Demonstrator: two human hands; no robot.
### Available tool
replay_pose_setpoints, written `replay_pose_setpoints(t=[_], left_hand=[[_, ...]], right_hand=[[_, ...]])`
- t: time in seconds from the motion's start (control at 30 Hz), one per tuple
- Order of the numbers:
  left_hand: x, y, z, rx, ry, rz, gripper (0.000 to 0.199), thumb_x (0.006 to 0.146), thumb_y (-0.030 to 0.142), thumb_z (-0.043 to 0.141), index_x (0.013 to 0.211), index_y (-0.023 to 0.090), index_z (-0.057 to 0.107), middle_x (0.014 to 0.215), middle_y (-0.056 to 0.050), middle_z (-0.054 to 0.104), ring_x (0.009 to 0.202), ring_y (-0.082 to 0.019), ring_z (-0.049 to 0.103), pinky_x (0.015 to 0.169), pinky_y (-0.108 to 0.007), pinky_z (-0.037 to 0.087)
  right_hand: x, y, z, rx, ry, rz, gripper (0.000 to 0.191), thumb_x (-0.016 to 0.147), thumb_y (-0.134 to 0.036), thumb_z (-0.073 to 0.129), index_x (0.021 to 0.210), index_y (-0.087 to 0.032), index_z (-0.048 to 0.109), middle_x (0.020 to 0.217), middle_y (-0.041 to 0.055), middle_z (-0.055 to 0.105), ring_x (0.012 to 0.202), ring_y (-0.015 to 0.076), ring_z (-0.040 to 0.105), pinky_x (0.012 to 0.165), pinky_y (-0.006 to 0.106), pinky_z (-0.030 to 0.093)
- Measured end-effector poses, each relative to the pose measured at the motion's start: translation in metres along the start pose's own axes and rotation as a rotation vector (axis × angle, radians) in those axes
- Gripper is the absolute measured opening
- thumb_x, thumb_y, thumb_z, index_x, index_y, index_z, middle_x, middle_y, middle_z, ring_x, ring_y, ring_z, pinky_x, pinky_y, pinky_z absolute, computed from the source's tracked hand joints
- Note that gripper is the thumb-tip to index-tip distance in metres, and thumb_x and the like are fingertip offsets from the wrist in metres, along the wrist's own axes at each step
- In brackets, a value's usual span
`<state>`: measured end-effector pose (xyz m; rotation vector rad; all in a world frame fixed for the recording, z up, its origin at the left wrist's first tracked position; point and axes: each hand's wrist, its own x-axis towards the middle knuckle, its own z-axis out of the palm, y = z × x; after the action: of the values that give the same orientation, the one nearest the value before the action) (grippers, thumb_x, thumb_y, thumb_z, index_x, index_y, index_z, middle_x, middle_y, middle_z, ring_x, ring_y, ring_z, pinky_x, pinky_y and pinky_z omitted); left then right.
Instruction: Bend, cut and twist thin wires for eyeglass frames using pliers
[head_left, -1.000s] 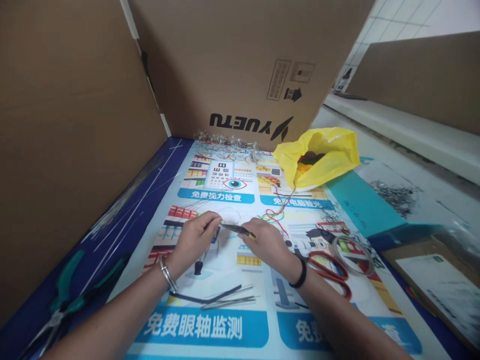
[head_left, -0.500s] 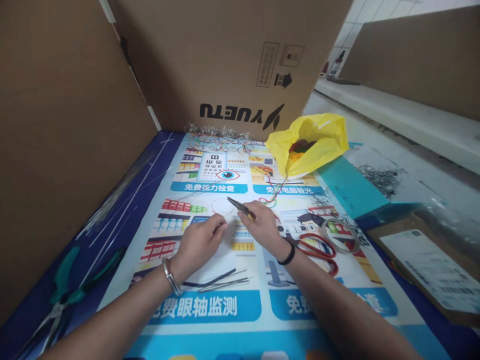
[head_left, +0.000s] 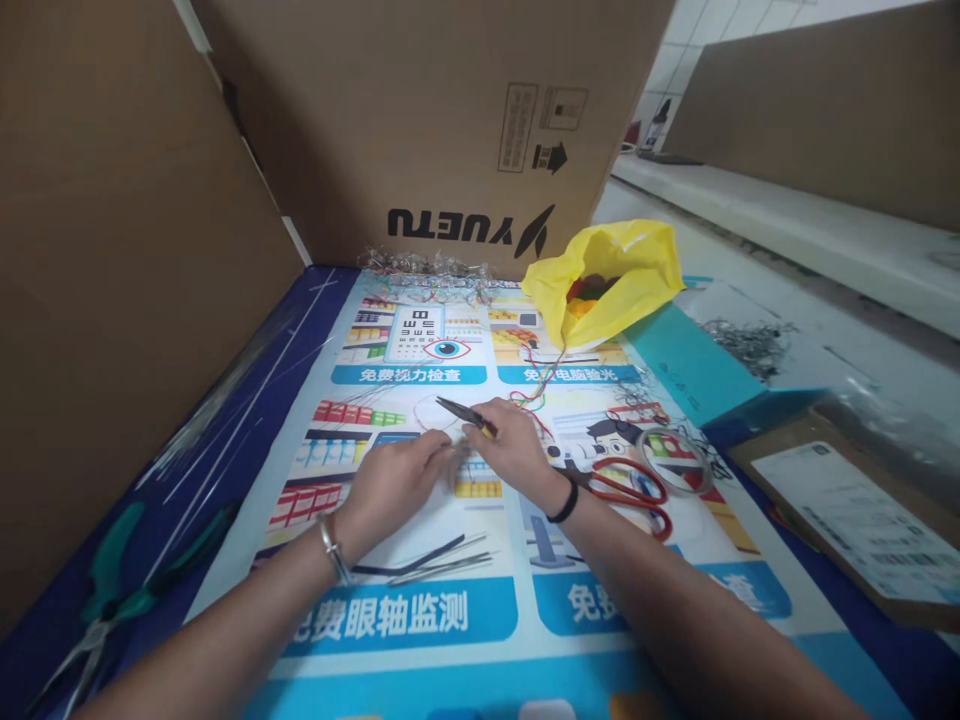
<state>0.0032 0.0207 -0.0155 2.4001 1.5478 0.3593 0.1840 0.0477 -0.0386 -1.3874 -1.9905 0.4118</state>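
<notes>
My right hand (head_left: 508, 448) is wrapped round needle-nose pliers (head_left: 459, 408), whose dark jaws point left and away from me. Close beside it, my left hand (head_left: 397, 482) is closed in a pinch, thumb against fingers. A faint thin wire loop (head_left: 417, 412) rises just beyond its fingertips and seems to run into the pinch, though the grip itself is hidden. The pliers' tips are over the loop's area; I cannot tell whether they touch it. Several thin metal rods (head_left: 442, 568) lie on the printed poster (head_left: 525, 650) below my hands.
Red-handled scissors (head_left: 630, 485) and a clear tape roll (head_left: 673, 462) lie right of my right wrist. Green-handled pliers (head_left: 112, 600) and thin wires (head_left: 217, 405) are at left. A yellow bag (head_left: 637, 290) with coloured thread stands behind; cardboard walls (head_left: 435, 120) enclose the back and left.
The whole view has shifted slightly left. The pliers in my right hand have moved a little left, closer over my left hand's fingertips. Both grips look the same.
</notes>
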Motion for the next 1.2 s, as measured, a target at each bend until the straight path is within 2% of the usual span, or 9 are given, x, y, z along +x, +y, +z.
replay_pose_setpoints(t=[0.1, 0.2, 0.37, 0.53, 0.7, 0.97, 1.2], left_hand=[[0.004, -0.019, -0.015, -0.100, 0.031, 0.087, 0.026, 0.090, 0.034, 0.040, 0.095, 0.022, 0.063, 0.089, -0.003, 0.067, 0.081, -0.018, 0.062, 0.070, -0.027, 0.043], [0.011, -0.036, -0.027, -0.172, 0.001, 0.171, 0.019, 0.087, 0.028, 0.046, 0.088, 0.022, 0.064, 0.091, -0.001, 0.064, 0.086, -0.016, 0.058, 0.075, -0.026, 0.042], [0.016, -0.051, -0.034, -0.203, -0.080, 0.186, 0.012, 0.083, 0.023, 0.052, 0.085, 0.021, 0.063, 0.090, -0.001, 0.061, 0.086, -0.015, 0.056, 0.078, -0.027, 0.041], [0.014, -0.052, -0.029, -0.151, -0.144, 0.224, 0.010, 0.081, 0.024, 0.055, 0.087, 0.021, 0.062, 0.090, -0.002, 0.058, 0.088, -0.017, 0.054, 0.078, -0.028, 0.040], [0.013, -0.048, -0.025, -0.091, -0.179, 0.212, 0.010, 0.082, 0.020, 0.051, 0.081, 0.020, 0.061, 0.087, -0.003, 0.055, 0.084, -0.017, 0.052, 0.075, -0.028, 0.039], [0.012, -0.043, -0.022, 0.024, -0.155, 0.238, 0.016, 0.083, 0.014, 0.042, 0.074, 0.016, 0.055, 0.081, -0.005, 0.055, 0.077, -0.018, 0.051, 0.070, -0.029, 0.038], [0.011, -0.045, -0.023, 0.079, -0.132, 0.228, 0.018, 0.085, 0.011, 0.037, 0.081, 0.017, 0.053, 0.081, -0.005, 0.060, 0.073, -0.018, 0.054, 0.065, -0.029, 0.037]], right_hand=[[0.001, -0.001, -0.001, 0.001, -0.019, 0.009, 0.002, 0.078, -0.020, 0.059, 0.076, -0.019, 0.060, 0.069, -0.0005, 0.054, 0.071, 0.0153, 0.051, 0.062, 0.025, 0.034], [0.003, -0.002, -0.002, 0.003, -0.025, 0.011, 0.003, 0.078, -0.020, 0.059, 0.075, -0.019, 0.059, 0.067, -0.0009, 0.053, 0.070, 0.0151, 0.050, 0.061, 0.025, 0.033], [0.004, -0.002, -0.001, -0.010, -0.033, 0.024, 0.006, 0.076, -0.020, 0.060, 0.071, -0.019, 0.058, 0.067, -0.0013, 0.052, 0.069, 0.0147, 0.050, 0.062, 0.025, 0.033], [0.004, -0.003, -0.001, -0.037, -0.055, 0.044, 0.005, 0.076, -0.021, 0.059, 0.072, -0.019, 0.058, 0.070, -0.0004, 0.053, 0.068, 0.0148, 0.050, 0.061, 0.026, 0.034], [0.004, -0.002, -0.001, -0.029, -0.055, 0.028, 0.003, 0.077, -0.022, 0.059, 0.077, -0.019, 0.060, 0.073, 0.0005, 0.056, 0.072, 0.0157, 0.051, 0.063, 0.026, 0.035], [0.004, 0.000, 0.000, -0.048, -0.058, 0.010, 0.004, 0.077, -0.022, 0.059, 0.077, -0.019, 0.061, 0.073, 0.0006, 0.056, 0.071, 0.0159, 0.051, 0.064, 0.026, 0.036], [0.004, -0.002, 0.000, -0.049, -0.066, 0.014, 0.004, 0.077, -0.021, 0.059, 0.079, -0.019, 0.061, 0.074, 0.0007, 0.055, 0.072, 0.0157, 0.052, 0.064, 0.026, 0.036]])
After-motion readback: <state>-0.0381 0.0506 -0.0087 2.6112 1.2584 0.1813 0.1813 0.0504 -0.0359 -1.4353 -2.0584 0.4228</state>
